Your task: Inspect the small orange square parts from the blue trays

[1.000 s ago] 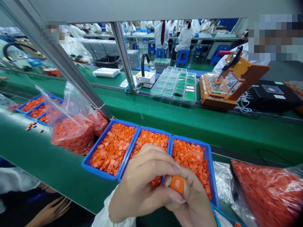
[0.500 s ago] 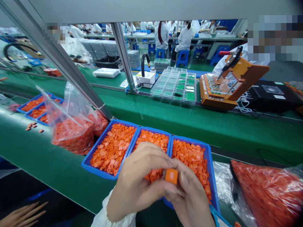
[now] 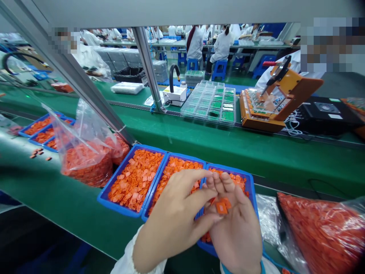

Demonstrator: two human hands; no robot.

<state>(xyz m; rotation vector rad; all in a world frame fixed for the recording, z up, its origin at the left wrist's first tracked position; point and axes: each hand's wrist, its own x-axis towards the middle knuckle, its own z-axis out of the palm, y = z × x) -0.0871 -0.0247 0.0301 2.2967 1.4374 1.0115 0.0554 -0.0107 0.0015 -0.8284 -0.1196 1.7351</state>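
Note:
My right hand [image 3: 235,228] is turned palm up and holds a few small orange plastic caps [image 3: 221,206] in its cupped palm. From the left, my left hand [image 3: 173,215] reaches over it, back up, with thumb and fingers apart beside the caps; its fingertips overlap the right fingers. Both hands are above the blue trays. The left tray [image 3: 119,208], middle tray [image 3: 186,155] and right tray [image 3: 254,190] are full of loose orange pieces. My hands cover much of the middle and right trays.
Clear bags of orange pieces stand at left [image 3: 87,161] and right [image 3: 322,228]. A metal post [image 3: 114,114] slants down behind the trays. Across the green bench are clear plastic boxes [image 3: 211,104] and an orange clamp fixture [image 3: 261,120]. People in white coats sit beyond.
The stacked orange caps pinched between my hands now lie loose in my right palm, which has opened upward. My left fingers have spread. Another person's hand at lower left has gone from view.

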